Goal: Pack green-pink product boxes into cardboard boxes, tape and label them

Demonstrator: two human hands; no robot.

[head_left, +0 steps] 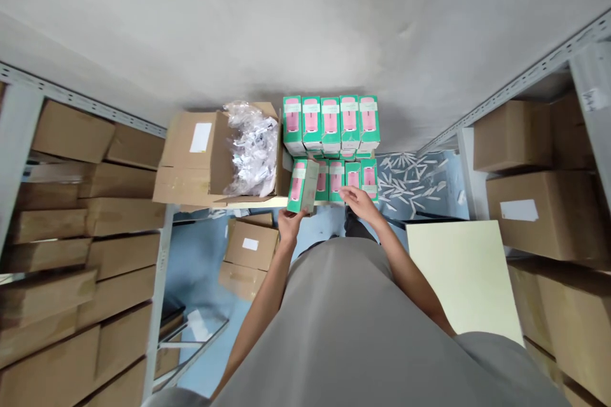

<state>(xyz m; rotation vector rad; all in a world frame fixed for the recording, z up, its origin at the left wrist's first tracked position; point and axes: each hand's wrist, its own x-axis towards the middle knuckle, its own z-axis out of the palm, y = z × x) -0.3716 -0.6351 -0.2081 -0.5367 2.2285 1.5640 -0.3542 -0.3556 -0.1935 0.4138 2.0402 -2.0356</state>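
Note:
My left hand (289, 224) is closed around the lower end of a green-and-white product box (296, 183) with a pink picture on its front. The box is tilted, its white side turned to the right. My right hand (361, 203) is at the front row of similar boxes (337, 177), fingers stretched out and nothing visible in them; whether the fingertips touch a box I cannot tell. Behind that row, against the wall, stands a taller-looking row of the same green boxes (330, 121). An open cardboard carton (219, 165) filled with crumpled clear plastic and white paper pieces (255, 152) stands just left of them.
Shelves stacked with cardboard boxes line the left (124, 216) and right (534, 210). White paper strips (405, 181) litter the blue floor at right. A pale yellow board (463, 273) lies to my right. Below the carton, another cardboard box (251, 245) sits on the floor.

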